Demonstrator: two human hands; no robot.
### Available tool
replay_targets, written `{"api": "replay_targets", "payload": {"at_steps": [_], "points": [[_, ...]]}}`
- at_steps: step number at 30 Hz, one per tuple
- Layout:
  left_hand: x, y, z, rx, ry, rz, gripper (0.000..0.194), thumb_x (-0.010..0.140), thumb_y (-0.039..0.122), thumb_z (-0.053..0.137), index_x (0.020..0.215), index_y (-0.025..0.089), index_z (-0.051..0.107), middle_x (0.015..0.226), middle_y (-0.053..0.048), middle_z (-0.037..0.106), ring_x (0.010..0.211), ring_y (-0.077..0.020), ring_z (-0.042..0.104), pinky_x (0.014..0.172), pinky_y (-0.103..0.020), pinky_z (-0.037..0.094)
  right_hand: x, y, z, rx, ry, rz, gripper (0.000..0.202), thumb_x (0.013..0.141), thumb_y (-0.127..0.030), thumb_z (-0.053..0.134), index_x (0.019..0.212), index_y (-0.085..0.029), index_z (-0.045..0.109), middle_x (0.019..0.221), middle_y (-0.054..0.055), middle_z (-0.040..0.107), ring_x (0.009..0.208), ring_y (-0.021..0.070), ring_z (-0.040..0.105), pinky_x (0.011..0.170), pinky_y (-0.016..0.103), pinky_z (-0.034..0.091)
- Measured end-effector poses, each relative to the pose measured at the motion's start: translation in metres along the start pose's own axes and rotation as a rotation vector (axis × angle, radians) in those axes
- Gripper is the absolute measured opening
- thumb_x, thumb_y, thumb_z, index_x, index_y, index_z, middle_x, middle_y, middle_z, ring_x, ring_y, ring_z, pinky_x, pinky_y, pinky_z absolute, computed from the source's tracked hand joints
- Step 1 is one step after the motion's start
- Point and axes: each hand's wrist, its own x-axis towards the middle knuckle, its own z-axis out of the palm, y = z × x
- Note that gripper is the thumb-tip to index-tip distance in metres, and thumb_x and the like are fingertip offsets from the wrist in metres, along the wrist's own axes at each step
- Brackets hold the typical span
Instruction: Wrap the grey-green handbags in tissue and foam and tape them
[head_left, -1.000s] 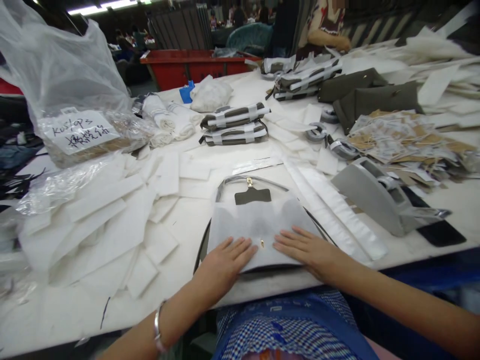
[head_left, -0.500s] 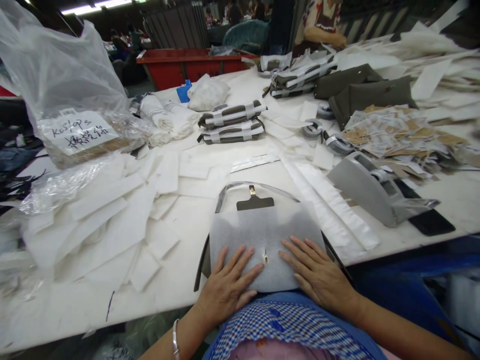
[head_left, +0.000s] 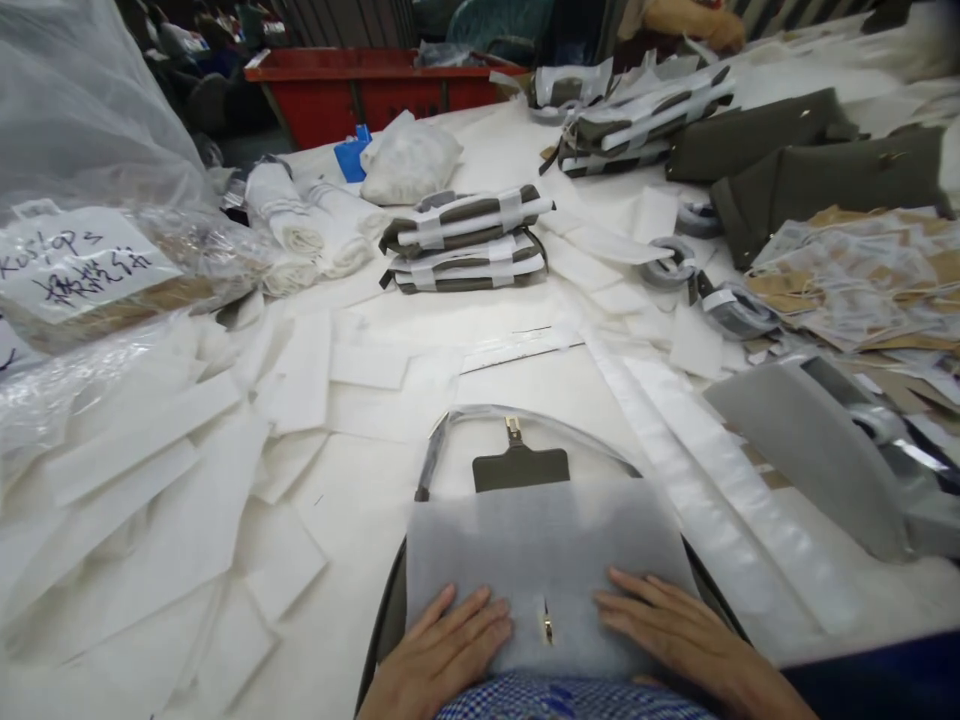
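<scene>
A dark bag (head_left: 391, 625) lies at the near edge of the table, covered by a translucent white sheet (head_left: 525, 530). A gold clasp (head_left: 548, 626) pokes through a slit in the sheet. My left hand (head_left: 454, 645) rests flat on the sheet left of the clasp, fingers spread. On the right side, my right hand (head_left: 667, 625) also lies flat with its fingers apart. Beyond the sheet's far edge, a dark tab (head_left: 521, 468) with a gold fitting and a plastic-wrapped handle (head_left: 495, 410) show on the table.
White sheets (head_left: 180, 530) spread on the left. A tape dispenser (head_left: 817, 450) stands at the right, near long white strips (head_left: 720, 480). Wrapped bundles (head_left: 465, 240), dark bags (head_left: 832, 185), paper tags (head_left: 862, 270) and a red bin (head_left: 375, 90) lie farther back.
The view has tilted down and come closer, so the bag and hands appear lower and larger. Both hands stay flat on the sheet, the left hand's fingers now nearer together.
</scene>
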Motion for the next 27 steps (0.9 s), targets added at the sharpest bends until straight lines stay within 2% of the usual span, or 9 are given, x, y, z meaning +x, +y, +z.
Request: {"api": "replay_targets", "payload": {"at_steps": [5,8,10,14,17,20,23,25,27], "points": [[0.045,-0.019,-0.038,-0.122,-0.006,-0.049,0.030,0.104,0.027,0.037,0.112,0.019,0.065,0.105,0.002,0.077,0.094,-0.0104,0.072,0.085,-0.018,0.057,0.042,0.004,-0.040,0.015,-0.087,-0.047,0.038,0.104,-0.027,0.039,0.139,-0.027,0.055,0.122,0.002,0.071,0.112,0.0177,0.067,0.090,0.028,0.059],[0.067,-0.025,-0.037,-0.057,0.118,-0.145,0.021,0.099,0.027,0.051,0.109,0.017,0.066,0.102,-0.002,0.076,0.088,-0.0159,0.072,0.080,-0.026,0.059,0.074,0.008,-0.048,-0.094,-0.032,-0.055,0.040,0.103,-0.023,0.041,0.141,-0.019,0.052,0.133,0.008,0.065,0.122,0.0232,0.059,0.101,0.039,0.053],[0.075,-0.028,-0.029,0.042,0.117,-0.200,0.033,0.099,0.039,0.050,0.116,0.015,0.064,0.114,-0.007,0.073,0.098,-0.0223,0.070,0.087,-0.036,0.058,0.089,0.013,-0.042,-0.197,-0.014,-0.020,0.042,0.103,-0.027,0.043,0.141,-0.012,0.051,0.141,0.013,0.057,0.132,0.0293,0.049,0.105,0.048,0.048],[0.078,-0.033,-0.018,0.089,-0.009,-0.266,0.057,0.098,0.055,0.039,0.124,0.009,0.059,0.120,-0.013,0.070,0.109,-0.0274,0.066,0.096,-0.048,0.054,0.103,0.018,-0.028,-0.256,-0.058,0.020,0.050,0.104,-0.041,0.036,0.135,-0.007,0.055,0.136,0.017,0.060,0.125,0.0302,0.055,0.101,0.048,0.049],[0.074,-0.031,-0.020,0.032,-0.020,-0.312,0.052,0.098,0.053,0.043,0.120,0.009,0.059,0.113,-0.013,0.071,0.104,-0.0260,0.067,0.097,-0.046,0.053,0.109,0.017,-0.034,-0.208,-0.093,0.034,0.051,0.104,-0.045,0.032,0.125,-0.009,0.061,0.116,0.016,0.070,0.103,0.0281,0.065,0.090,0.045,0.053],[0.073,-0.027,-0.026,-0.019,-0.027,-0.366,0.046,0.095,0.053,0.049,0.113,0.012,0.061,0.102,-0.011,0.071,0.093,-0.0261,0.068,0.087,-0.044,0.056,0.117,0.014,-0.048,-0.119,-0.143,0.093,0.042,0.102,-0.046,0.041,0.114,-0.014,0.066,0.098,0.011,0.072,0.086,0.0259,0.066,0.080,0.043,0.053],[0.073,-0.026,-0.033,-0.068,-0.034,-0.387,0.042,0.093,0.053,0.054,0.110,0.015,0.061,0.097,-0.009,0.069,0.087,-0.0249,0.066,0.077,-0.041,0.057,0.122,0.011,-0.056,-0.101,-0.122,0.074,0.034,0.101,-0.043,0.045,0.106,-0.018,0.067,0.088,0.007,0.070,0.079,0.0238,0.064,0.093,0.049,0.046],[0.074,-0.026,-0.036,-0.074,-0.004,-0.356,0.038,0.095,0.049,0.054,0.109,0.015,0.060,0.099,-0.009,0.068,0.091,-0.0247,0.065,0.081,-0.041,0.055,0.121,0.009,-0.058,-0.117,-0.062,0.002,0.033,0.104,-0.038,0.040,0.103,-0.018,0.067,0.085,0.006,0.069,0.079,0.0230,0.063,0.098,0.049,0.041],[0.076,-0.026,-0.038,-0.076,0.021,-0.318,0.031,0.097,0.043,0.052,0.108,0.014,0.059,0.099,-0.009,0.068,0.095,-0.0239,0.064,0.093,-0.043,0.052,0.120,0.008,-0.058,-0.112,-0.036,-0.029,0.034,0.104,-0.035,0.037,0.102,-0.017,0.065,0.087,0.007,0.069,0.080,0.0232,0.062,0.092,0.045,0.042]]}}
